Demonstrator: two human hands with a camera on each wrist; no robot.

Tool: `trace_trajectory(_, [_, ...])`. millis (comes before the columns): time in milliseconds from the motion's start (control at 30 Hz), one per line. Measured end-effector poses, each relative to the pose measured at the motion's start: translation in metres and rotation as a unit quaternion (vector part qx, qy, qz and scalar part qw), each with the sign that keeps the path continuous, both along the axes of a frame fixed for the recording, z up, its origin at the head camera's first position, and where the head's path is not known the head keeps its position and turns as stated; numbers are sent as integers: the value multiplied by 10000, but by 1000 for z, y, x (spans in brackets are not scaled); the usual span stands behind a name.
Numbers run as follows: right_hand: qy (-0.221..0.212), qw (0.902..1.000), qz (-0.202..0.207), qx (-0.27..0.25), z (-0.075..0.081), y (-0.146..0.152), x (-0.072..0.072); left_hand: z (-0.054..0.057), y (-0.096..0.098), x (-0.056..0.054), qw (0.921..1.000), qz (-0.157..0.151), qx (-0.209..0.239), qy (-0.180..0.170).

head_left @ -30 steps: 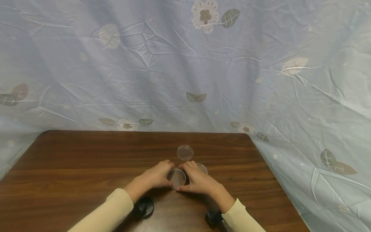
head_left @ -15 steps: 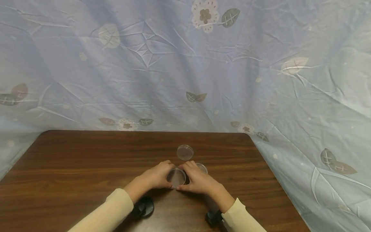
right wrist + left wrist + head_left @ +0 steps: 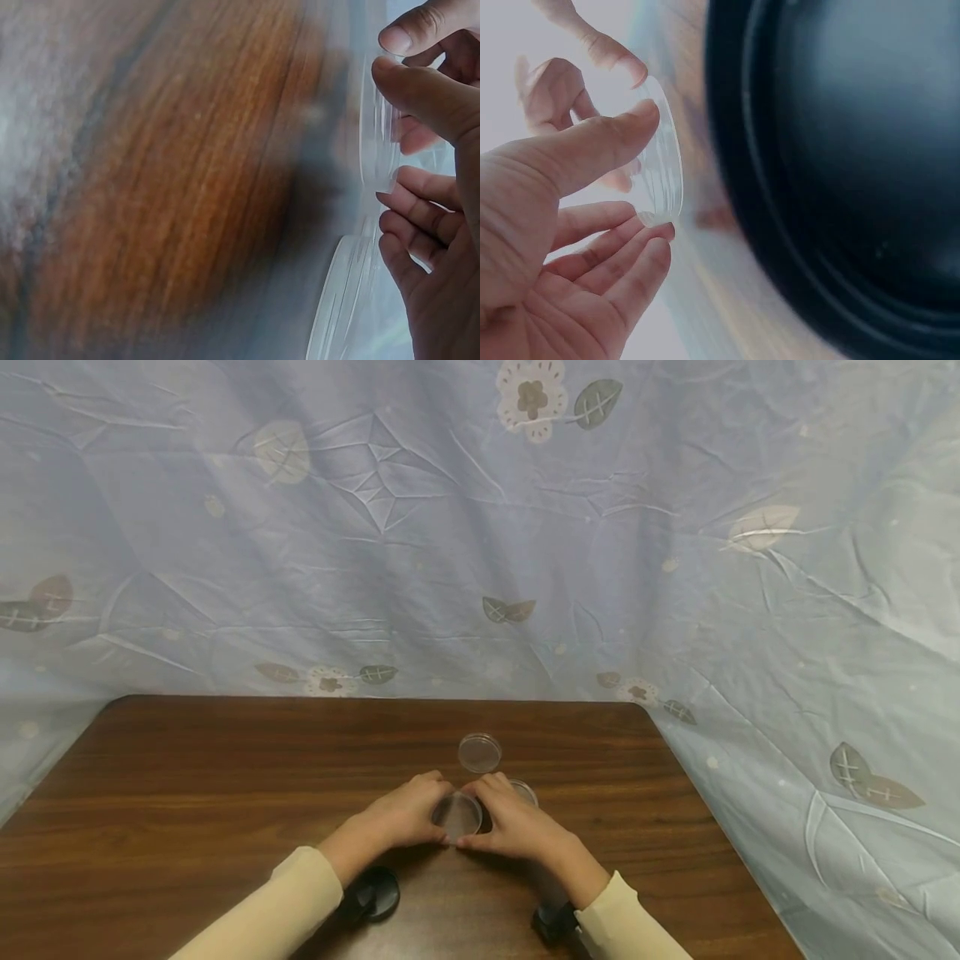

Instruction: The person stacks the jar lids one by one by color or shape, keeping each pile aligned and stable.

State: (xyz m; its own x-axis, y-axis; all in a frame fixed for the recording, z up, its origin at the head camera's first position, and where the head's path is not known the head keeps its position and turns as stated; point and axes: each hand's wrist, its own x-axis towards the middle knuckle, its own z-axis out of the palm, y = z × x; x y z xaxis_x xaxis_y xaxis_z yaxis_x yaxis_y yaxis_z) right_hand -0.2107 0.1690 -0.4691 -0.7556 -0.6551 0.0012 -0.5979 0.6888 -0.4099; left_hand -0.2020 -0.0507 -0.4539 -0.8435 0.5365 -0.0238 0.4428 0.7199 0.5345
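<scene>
Both hands hold a clear, shallow petri dish (image 3: 458, 820) between them, over the middle of the table. My left hand (image 3: 411, 812) grips its left side, thumb at the near edge and fingers round the far edge. The right hand (image 3: 512, 821) grips the opposite side in the same way. In the left wrist view the petri dish (image 3: 664, 165) shows edge-on, with several stacked rim lines. The right wrist view has both thumbs close together at the rim of the dish (image 3: 377, 127). A second clear dish (image 3: 527, 792) lies just behind the right hand, partly hidden by it.
Farther back on the brown wooden table (image 3: 225, 760) lies another clear round dish (image 3: 479, 752). Black round devices sit under the left wrist (image 3: 381, 893) and the right wrist (image 3: 553, 923). A patterned pale curtain (image 3: 450, 552) hangs behind the table and along its right side.
</scene>
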Motion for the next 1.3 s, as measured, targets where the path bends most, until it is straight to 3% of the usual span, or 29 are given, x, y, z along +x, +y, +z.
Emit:
trace_trajectory(200, [95, 9999, -12, -46, 1, 1, 2, 5, 0, 5, 10000, 35, -17, -8])
trace_trajectory(567, [222, 9995, 15, -231, 5, 5, 21, 10, -1, 21, 9988, -242, -179, 373])
trace_trajectory(867, [-28, 9989, -74, -472, 5, 12, 43, 15, 2, 42, 9993, -303, -105, 201])
trace_trajectory(1100, [170, 9981, -149, -571, 2, 20, 57, 13, 8, 52, 9990, -375, -76, 243])
trace_trajectory(1300, [33, 9981, -287, -545, -1, 29, 64, 10, 17, 57, 9983, -387, -196, 401])
